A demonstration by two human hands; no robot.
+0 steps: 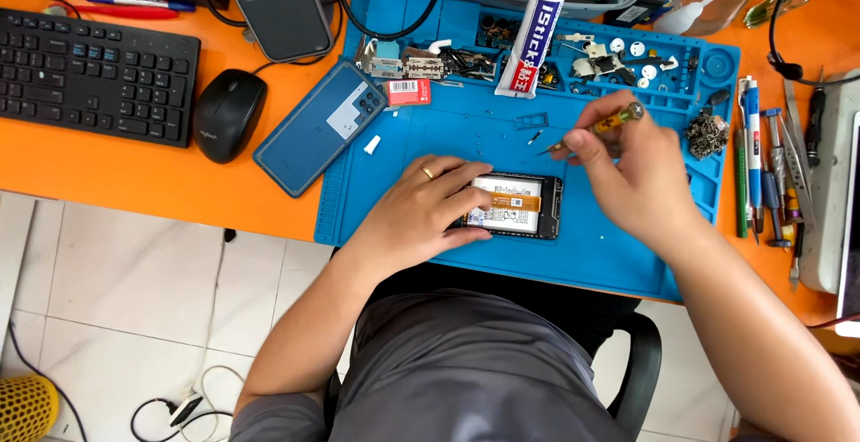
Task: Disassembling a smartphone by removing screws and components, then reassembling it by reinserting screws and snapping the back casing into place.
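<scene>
An opened phone (524, 202) with its battery and orange ribbon cable showing lies on the blue work mat (421, 137). My left hand (428, 205), with a ring on one finger, presses on the phone's left end and holds it down. My right hand (627, 173) is closed on a small yellow-handled screwdriver (602, 126), its tip pointing down-left just above the mat, beyond the phone's far right corner. A few tiny metal parts (535, 137) lie on the mat near the tip.
A blue phone back cover (322, 126) lies at the mat's left edge. A glue tube (536, 39) and small parts fill the mat's top trays. Keyboard (94, 75) and mouse (229, 112) sit left on the orange desk; tools (761, 164) line the right.
</scene>
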